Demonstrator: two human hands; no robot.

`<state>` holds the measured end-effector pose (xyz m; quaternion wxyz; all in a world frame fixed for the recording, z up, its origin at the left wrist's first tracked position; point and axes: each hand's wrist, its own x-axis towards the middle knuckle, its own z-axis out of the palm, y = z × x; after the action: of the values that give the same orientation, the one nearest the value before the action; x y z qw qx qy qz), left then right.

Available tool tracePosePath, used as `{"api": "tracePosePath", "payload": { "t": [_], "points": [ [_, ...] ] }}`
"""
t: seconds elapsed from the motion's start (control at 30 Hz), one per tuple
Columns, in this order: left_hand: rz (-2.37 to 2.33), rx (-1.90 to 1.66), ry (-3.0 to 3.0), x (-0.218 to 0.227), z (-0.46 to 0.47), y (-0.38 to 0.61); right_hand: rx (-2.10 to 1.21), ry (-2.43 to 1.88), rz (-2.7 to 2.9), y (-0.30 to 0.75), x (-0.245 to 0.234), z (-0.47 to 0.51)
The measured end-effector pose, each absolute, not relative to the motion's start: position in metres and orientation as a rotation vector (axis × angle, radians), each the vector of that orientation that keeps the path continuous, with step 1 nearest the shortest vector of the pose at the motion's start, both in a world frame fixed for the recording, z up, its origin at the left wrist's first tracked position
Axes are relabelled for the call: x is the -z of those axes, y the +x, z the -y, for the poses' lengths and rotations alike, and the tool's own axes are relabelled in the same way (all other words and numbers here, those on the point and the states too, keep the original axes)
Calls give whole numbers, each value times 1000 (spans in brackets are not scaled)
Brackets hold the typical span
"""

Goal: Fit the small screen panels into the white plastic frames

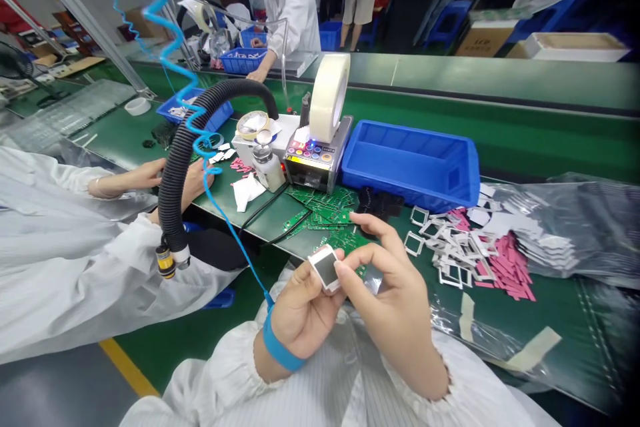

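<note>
My left hand (303, 310), with a blue wrist strap (277, 347), is closed around a small square white frame with a dark screen (325, 268). My right hand (393, 300) pinches the same part from the right, with thumb and forefinger on its edge. Both hands hover just in front of the green table edge, over a clear plastic sheet. Green circuit boards (323, 210) lie right behind the part. A heap of empty white frames (450, 250) and pink strips (507, 267) lies to the right.
A tape dispenser (320, 153) with a big white roll and a blue bin (410, 163) stand behind the boards. A black hose (183, 167) and blue coiled cord (165, 33) hang at left. A neighbour's sleeve and hands (130, 180) rest at left; other people work beyond.
</note>
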<state>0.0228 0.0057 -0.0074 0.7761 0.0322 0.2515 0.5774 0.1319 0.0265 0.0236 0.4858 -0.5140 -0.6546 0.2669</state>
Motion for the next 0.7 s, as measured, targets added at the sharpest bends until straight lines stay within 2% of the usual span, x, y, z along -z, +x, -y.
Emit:
{"api": "tracePosePath", "payload": {
  "t": [0.2,0.4,0.7],
  "points": [
    [-562,-1281,52,11,-7,20,-446,-1256,1715,129,-11,-32],
    [-487,-1294,-7,11,-9,20,-628,-1183,1679,137,-5,-33],
    [-477,-1259,44,11,-10,24,-656,-1114,1735,147,-10,-42]
  ]
}}
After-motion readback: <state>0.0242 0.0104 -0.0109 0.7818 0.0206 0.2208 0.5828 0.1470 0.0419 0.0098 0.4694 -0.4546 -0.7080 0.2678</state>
